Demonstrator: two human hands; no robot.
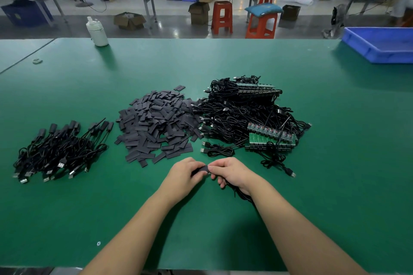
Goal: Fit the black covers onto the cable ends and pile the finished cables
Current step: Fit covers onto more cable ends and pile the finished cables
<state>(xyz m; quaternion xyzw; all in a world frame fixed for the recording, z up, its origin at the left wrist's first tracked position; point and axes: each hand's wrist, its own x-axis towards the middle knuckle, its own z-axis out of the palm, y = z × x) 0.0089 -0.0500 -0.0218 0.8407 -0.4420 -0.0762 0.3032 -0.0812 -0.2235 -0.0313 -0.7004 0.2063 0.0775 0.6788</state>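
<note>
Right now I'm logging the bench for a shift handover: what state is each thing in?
left hand: pinching the black cover
right hand: gripping a cable
black cover: held between both hands
loose covers: heaped, unfitted
finished cables: piled at left, covers on
uncovered cables: tangled heap, green boards bare
blue bin: contents hidden
white bottle: upright

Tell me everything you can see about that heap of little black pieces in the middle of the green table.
The heap of black covers is a loose mound of many small flat rectangular sleeves, matte dark grey-black, looking like thin plastic or rubber tubing pressed flat. They lie every which way, thickest in the middle, with strays scattered at the near edge. The heap rests on the green table, its right side running into the tangle of unfinished cables. Neither hand touches it.
</note>
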